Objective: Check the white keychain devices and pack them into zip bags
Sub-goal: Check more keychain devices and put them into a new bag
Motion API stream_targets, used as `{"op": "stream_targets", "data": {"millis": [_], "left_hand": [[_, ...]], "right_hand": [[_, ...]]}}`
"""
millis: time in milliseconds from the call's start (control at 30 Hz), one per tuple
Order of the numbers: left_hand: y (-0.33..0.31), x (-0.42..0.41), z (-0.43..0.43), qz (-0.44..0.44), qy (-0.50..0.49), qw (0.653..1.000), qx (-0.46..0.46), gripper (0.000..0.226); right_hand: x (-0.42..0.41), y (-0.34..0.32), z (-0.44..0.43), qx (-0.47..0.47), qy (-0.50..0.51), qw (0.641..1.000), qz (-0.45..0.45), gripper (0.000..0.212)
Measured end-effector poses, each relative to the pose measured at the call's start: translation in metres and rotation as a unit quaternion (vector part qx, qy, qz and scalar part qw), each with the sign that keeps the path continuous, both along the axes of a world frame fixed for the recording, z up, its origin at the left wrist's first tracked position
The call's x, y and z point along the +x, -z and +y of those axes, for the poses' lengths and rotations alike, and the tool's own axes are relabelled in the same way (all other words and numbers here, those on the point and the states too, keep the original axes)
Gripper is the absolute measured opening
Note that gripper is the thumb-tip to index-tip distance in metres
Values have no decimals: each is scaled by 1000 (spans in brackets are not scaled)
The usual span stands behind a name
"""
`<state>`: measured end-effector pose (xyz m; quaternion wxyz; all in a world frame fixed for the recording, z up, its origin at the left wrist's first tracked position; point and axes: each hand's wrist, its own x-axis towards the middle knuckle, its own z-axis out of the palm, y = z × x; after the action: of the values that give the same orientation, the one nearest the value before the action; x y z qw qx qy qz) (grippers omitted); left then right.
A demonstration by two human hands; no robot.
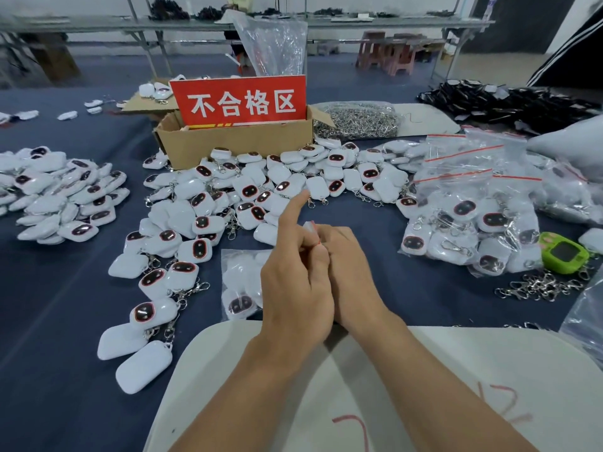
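Pinching, with left hand (295, 288), forefinger raised, and right hand (350, 272) pressed beside it, the red-lined mouth of a zip bag (240, 283) lying leftward under the left hand, devices inside. Just beyond the hands, across the bench (375, 223), heaped white keychain devices (248, 194), nearer the left hand.

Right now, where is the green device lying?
In the head view, the green device lies at the far right, beside the pile of filled zip bags and just behind a heap of loose metal clasps.
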<state>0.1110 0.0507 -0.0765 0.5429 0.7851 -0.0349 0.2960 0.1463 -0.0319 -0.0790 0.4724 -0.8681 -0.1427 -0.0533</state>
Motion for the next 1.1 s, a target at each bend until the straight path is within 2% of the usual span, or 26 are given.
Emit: {"op": "stream_targets", "data": {"millis": [100, 133, 200, 233, 267, 333, 400, 467, 567, 633, 700, 767, 933, 1033, 1100], "left_hand": [[0, 3, 2, 6, -10, 1000, -8, 68], [1, 4, 2, 10, -15, 1000, -10, 65], [1, 6, 2, 29, -13, 999, 6, 59], [2, 7, 1, 50, -9, 998, 29, 57], [4, 8, 1, 79, -4, 995, 67, 56], [9, 10, -2, 137, 0, 976, 170, 64], [12, 11, -2, 173, -6, 957, 234, 73], [14, 13, -1, 184, -6, 946, 267, 73], [15, 11, 0, 168, 7, 934, 315, 60], [16, 13, 1, 149, 12, 927, 345, 49], [16, 14, 1, 142, 14, 921, 362, 44], [15, 14, 1, 145, 12, 917, 372, 41], [14, 15, 0, 134, -2, 915, 381, 22], [15, 15, 0, 135, -1, 914, 384, 25], [15, 14, 0, 126, 1, 919, 373, 28]], "right_hand": [[8, 0, -10, -58, -74, 996, 11, 18], [11, 0, -15, -29, -73, 996, 30, 19], [18, -6, -27, 103, 35, 993, 53, 19], [26, -9, -36, 135, 117, 983, 34, 20], [36, -13, -44, 114, 186, 976, 9, 22], [62, -20, -59, -13, 242, 970, -4, 36], [92, -26, -68, -139, 215, 966, 22, 55], [114, -27, -71, -227, 187, 954, 57, 63], [126, -15, -69, -376, 166, 909, 63, 53], [123, -6, -63, -437, 166, 884, 8, 44], [112, 3, -58, -441, 180, 878, -43, 36], [96, 7, -54, -421, 180, 887, -61, 33], [45, 3, -51, -395, 135, 907, -52, 47], [15, 3, -52, -347, 122, 929, -41, 42], [-1, 11, -54, -253, 143, 957, -19, 38]]}}
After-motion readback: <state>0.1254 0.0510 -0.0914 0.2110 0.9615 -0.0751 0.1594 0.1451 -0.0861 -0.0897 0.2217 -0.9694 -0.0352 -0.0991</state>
